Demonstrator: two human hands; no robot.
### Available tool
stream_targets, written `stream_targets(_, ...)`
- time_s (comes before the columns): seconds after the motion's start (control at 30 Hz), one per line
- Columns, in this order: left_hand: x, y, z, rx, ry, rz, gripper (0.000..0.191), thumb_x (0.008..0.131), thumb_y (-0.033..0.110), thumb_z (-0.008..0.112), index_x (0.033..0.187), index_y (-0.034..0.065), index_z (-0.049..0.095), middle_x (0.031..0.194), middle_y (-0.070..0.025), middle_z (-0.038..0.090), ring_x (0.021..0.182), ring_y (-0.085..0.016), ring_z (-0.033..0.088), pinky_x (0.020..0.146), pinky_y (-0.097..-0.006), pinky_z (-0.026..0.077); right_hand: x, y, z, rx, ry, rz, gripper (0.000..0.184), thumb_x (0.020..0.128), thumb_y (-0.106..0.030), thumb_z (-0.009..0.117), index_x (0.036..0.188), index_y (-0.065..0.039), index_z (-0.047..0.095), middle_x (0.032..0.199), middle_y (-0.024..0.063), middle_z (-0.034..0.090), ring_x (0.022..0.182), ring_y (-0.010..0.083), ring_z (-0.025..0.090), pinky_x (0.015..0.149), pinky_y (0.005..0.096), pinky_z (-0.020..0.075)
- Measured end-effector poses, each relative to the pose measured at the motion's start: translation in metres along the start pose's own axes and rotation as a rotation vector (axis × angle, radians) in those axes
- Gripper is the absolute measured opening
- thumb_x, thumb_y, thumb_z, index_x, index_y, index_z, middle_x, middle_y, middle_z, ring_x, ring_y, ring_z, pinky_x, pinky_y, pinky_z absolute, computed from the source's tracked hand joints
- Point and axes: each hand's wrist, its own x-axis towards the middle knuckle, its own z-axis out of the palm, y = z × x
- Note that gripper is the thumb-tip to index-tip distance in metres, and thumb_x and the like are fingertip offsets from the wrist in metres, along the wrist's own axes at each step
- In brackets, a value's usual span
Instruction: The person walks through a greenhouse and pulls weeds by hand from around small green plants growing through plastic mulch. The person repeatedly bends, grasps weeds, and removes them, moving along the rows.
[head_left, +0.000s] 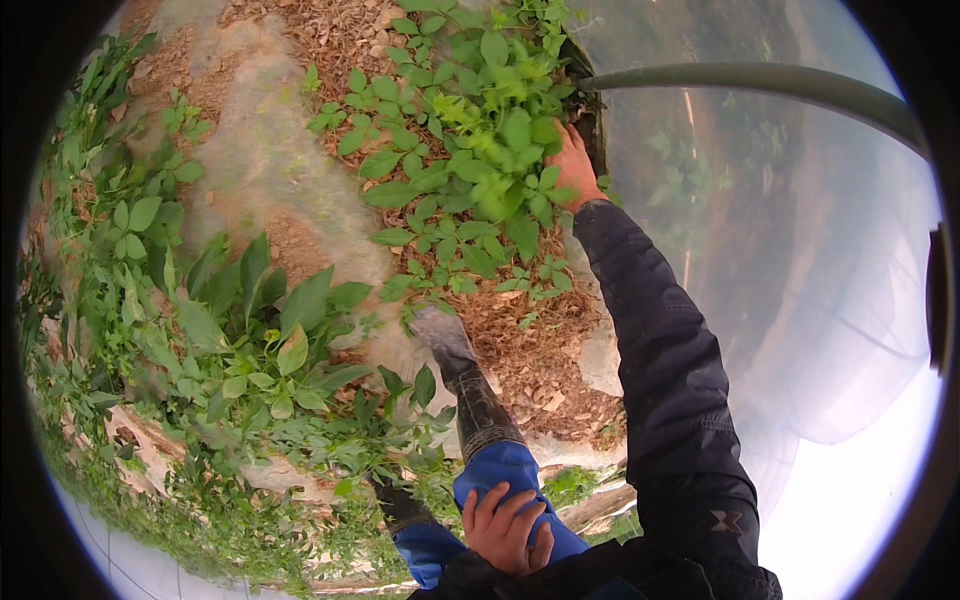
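Observation:
My right hand reaches out at the end of a dark sleeve, into the edge of a clump of leafy green plants. Its fingertips are partly behind leaves beside the plastic sheet, so whether they grip a stem is hidden. Some leaves there are blurred. Low in the view, my left hand rests on my blue-trousered knee. Its fingers are slightly apart with nothing in them.
A curved pipe runs in front of translucent plastic sheeting on the right. Broad-leaved plants spread over the left. Dry leaf litter covers soil by my muddy boot. Pale film lies along the ground.

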Motion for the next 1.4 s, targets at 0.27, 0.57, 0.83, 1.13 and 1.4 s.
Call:
stream_targets(0.27, 0.005, 0.003, -0.003, -0.014, 0.028, -0.023, 0.021, 0.08, 0.03, 0.069, 0.095, 0.0167, 0.073, 0.111, 0.0004, 0.068, 0.118, -0.027, 0.056, 0.112, -0.0534, 0.027, 0.003, 0.012, 0.018, 0.565, 0.098, -0.015, 0.04, 0.08, -0.029, 0.069, 0.111, -0.004, 0.069, 0.116, 0.0212, 0.06, 0.105, 0.0377, 0.059, 0.088, 0.0451, 0.0496)
stream_targets(0.57, -0.002, -0.001, -0.002, -0.036, 0.008, -0.009, 0.021, 0.08, 0.03, 0.069, 0.096, 0.0168, 0.073, 0.111, 0.0009, 0.068, 0.118, -0.027, 0.056, 0.112, -0.0537, 0.027, 0.012, 0.018, 0.026, 0.37, 0.026, -0.27, 0.027, 0.083, -0.029, 0.069, 0.105, -0.014, 0.068, 0.099, 0.0104, 0.064, 0.093, 0.0367, 0.061, 0.086, 0.0486, 0.0461)
stream_targets(0.83, -0.022, -0.011, 0.007, -0.074, 0.006, 0.006, 0.022, 0.079, 0.029, 0.069, 0.098, 0.0162, 0.071, 0.112, 0.0005, 0.068, 0.118, -0.027, 0.056, 0.111, -0.0538, 0.028, 0.01, 0.013, 0.034, 0.529, 0.274, -0.141, 0.027, 0.09, -0.03, 0.059, 0.107, -0.011, 0.068, 0.098, 0.017, 0.07, 0.089, 0.0392, 0.064, 0.079, 0.0478, 0.0527)
stream_targets(1.13, -0.053, -0.027, 0.017, -0.035, -0.034, 0.035, 0.022, 0.077, 0.025, 0.069, 0.097, 0.015, 0.07, 0.11, -0.0007, 0.067, 0.117, -0.029, 0.055, 0.108, -0.0548, 0.03, -0.164, -0.076, 0.023, 0.792, -0.062, 0.271, 0.024, 0.083, -0.021, 0.062, 0.103, -0.009, 0.068, 0.089, 0.0171, 0.068, 0.083, 0.0377, 0.064, 0.073, 0.0465, 0.0534)
stream_targets(1.4, -0.08, -0.054, 0.031, -0.056, 0.007, 0.059, 0.019, 0.08, 0.022, 0.068, 0.096, 0.0122, 0.071, 0.111, -0.0031, 0.067, 0.12, -0.033, 0.053, 0.107, -0.0571, 0.034, -0.498, -0.134, 0.044, 0.689, -0.681, 0.32, 0.033, 0.087, -0.035, 0.059, 0.109, -0.012, 0.068, 0.108, 0.0156, 0.07, 0.098, 0.0352, 0.067, 0.081, 0.0455, 0.0543)
